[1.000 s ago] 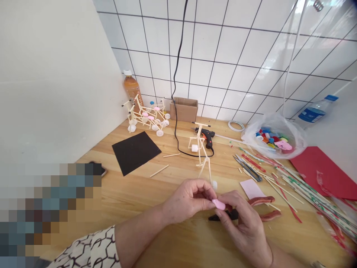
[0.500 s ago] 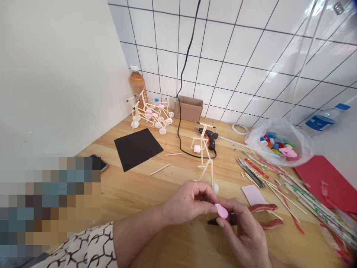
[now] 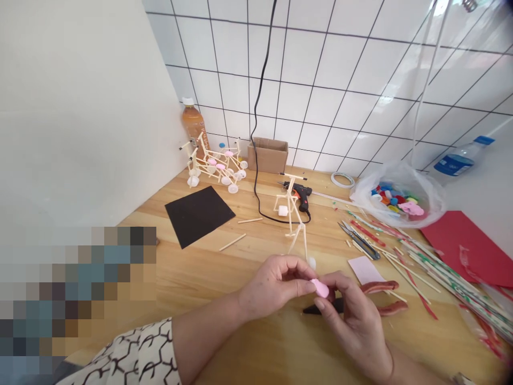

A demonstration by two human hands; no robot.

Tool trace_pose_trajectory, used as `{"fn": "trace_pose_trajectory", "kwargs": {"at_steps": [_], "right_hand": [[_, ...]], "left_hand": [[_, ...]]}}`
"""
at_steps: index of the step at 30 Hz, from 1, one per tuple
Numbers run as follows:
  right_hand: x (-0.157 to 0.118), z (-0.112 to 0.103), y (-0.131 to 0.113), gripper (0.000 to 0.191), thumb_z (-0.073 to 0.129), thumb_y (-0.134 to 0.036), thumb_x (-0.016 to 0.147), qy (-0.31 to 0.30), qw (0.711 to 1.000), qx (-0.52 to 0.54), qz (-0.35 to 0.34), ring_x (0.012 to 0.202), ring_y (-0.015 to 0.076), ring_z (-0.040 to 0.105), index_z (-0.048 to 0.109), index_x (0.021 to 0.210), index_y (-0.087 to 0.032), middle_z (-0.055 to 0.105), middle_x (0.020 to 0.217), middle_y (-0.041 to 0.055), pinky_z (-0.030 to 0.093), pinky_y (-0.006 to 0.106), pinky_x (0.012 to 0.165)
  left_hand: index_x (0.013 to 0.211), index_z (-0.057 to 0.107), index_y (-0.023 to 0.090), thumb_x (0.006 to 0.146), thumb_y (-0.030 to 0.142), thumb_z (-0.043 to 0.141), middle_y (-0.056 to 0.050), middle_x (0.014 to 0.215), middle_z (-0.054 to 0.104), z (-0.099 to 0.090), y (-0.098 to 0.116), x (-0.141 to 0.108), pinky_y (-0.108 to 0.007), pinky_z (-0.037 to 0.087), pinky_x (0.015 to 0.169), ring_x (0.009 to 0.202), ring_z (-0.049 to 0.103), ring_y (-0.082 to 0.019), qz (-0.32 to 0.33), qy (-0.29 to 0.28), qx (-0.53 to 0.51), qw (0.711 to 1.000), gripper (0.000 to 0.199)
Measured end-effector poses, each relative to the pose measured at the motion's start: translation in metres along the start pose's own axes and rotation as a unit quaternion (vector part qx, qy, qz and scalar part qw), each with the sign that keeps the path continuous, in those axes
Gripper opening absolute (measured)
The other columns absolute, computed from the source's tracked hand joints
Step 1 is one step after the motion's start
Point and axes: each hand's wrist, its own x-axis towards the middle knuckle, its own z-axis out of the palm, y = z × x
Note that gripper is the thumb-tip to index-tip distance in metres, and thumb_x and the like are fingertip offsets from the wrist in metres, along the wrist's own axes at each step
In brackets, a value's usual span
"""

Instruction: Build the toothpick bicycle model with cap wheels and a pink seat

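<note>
Lifted slightly since the earlier view, the pink oval piece (image 3: 319,288) sits pinched between the fingers of the left hand (image 3: 274,283) and right hand (image 3: 355,321), above the tabletop (image 3: 196,272).

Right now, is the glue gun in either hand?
No: the glue gun lies on the wooden worktop, while the left hand and right hand pinch a small pink piece.
</note>
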Motion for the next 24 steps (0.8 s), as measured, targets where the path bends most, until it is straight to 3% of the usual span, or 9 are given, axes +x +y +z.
{"fn": "trace_pose_trajectory", "kwargs": {"at_steps": [8, 18, 21, 24], "right_hand": [[0.0038, -0.007, -0.0024, 0.019, 0.056, -0.02, 0.082, -0.014, 1.0, 0.018, -0.016, 0.067, 0.0159, 0.055, 0.053, 0.101, -0.021, 0.06, 0.078, 0.0034, 0.047, 0.027, 0.058], [0.0062, -0.007, -0.0055, 0.018, 0.055, -0.011, 0.081, -0.009, 0.999, 0.005, -0.039, 0.065, 0.0146, 0.053, 0.054, 0.096, -0.021, 0.058, 0.073, 0.0014, 0.046, 0.026, 0.057], [0.0045, -0.009, -0.0047, 0.02, 0.055, -0.015, 0.081, -0.039, 0.997, 0.06, -0.015, 0.066, 0.0149, 0.054, 0.054, 0.1, -0.022, 0.059, 0.076, 0.0023, 0.047, 0.027, 0.059], [0.0046, -0.0102, -0.0044, 0.017, 0.053, -0.021, 0.085, -0.046, 0.986, 0.148, 0.06, 0.07, 0.0152, 0.059, 0.056, 0.101, -0.022, 0.062, 0.081, 0.0032, 0.05, 0.026, 0.062]], "left_hand": [[0.078, 0.067, 0.013, 0.068, 0.027, 0.072, -0.004, 0.08, 0.069, -0.004, -0.0013, 0.0021, -0.026, 0.045, 0.074, 0.077, 0.062, -0.014, 0.001, 0.004, 0.026, 1.0, 0.018], [0.081, 0.068, 0.014, 0.065, 0.027, 0.076, -0.002, 0.075, 0.066, -0.0039, -0.0072, 0.0051, -0.025, 0.044, 0.069, 0.066, 0.057, -0.01, -0.009, 0.013, -0.053, 0.998, 0.022], [0.076, 0.068, 0.013, 0.066, 0.026, 0.075, -0.001, 0.07, 0.065, -0.004, -0.0074, 0.005, -0.023, 0.043, 0.066, 0.062, 0.055, -0.009, -0.011, 0.014, -0.054, 0.998, 0.018], [0.077, 0.069, 0.013, 0.068, 0.026, 0.074, -0.002, 0.071, 0.065, -0.0045, -0.0066, 0.0047, -0.023, 0.043, 0.067, 0.064, 0.054, -0.009, -0.01, 0.008, -0.045, 0.999, 0.017]]}}
